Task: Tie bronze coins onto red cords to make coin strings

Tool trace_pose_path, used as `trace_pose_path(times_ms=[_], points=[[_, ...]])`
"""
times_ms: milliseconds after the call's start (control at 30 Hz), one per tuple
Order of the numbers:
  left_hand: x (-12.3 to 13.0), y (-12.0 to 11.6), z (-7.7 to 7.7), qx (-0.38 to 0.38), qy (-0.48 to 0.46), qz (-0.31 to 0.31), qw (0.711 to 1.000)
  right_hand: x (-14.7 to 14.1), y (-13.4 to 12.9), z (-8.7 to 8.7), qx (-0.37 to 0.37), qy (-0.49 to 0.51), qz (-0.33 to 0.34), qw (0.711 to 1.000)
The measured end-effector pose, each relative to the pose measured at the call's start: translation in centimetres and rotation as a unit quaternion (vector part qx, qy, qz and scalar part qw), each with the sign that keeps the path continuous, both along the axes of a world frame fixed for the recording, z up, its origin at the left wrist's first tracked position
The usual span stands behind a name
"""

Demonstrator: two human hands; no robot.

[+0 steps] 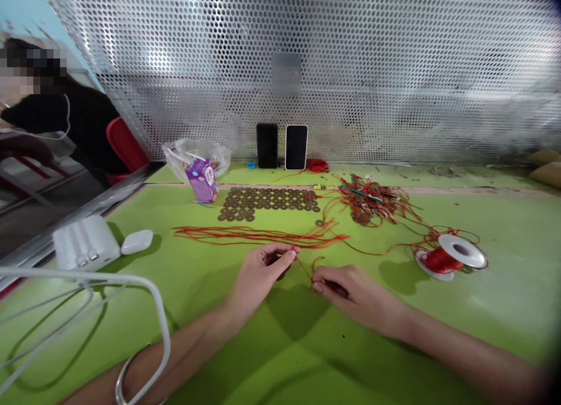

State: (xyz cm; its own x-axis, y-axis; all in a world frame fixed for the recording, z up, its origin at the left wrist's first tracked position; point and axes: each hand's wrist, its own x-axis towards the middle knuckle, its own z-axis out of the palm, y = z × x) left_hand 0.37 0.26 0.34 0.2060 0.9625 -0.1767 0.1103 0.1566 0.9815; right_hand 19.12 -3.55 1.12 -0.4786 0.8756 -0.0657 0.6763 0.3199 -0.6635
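My left grip [260, 272] is closed, thumb against finger, on a red cord [303, 267], and my right grip [362, 297] pinches the same cord a little lower and nearer the bench's right edge. The cord runs slantwise between my fingertips, over the middle of the bench [482, 329], and a short end curls up above my right fingertips. Something small and dark shows under my left fingers; I cannot tell what it is.

Just beyond my left grip, loose strands [228, 232] lie roughly parallel to the far edge. Past them, coins [276, 200] lie flat in rows, with a tangled heap [372, 200] of coins and red cord to their right. Toward the right edge, a white spool [462, 252] of red cord rests tilted, its thread trailing back toward the heap.

Near the far edge, a black phone [267, 146] and a white-edged phone [296, 148] stand upright before the metal mesh [350, 72]. A purple box [202, 181] stands against a clear bag [175, 153] by the far left corner. A power bank [85, 244] and a white case [137, 241] lie toward the left edge.
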Motion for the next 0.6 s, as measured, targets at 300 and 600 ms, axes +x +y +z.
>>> trace_pose_path(times_ms=[300, 600], points=[[0.05, 0.09, 0.42, -0.019, -0.004, -0.01, 1.0, 0.06, -0.1, 0.17, -0.003, -0.015, -0.015, 1.0], [0.03, -0.05, 0.03, 0.004, 0.002, 0.009, 1.0, -0.1, -0.14, -0.16, 0.01, -0.012, -0.001, 1.0]])
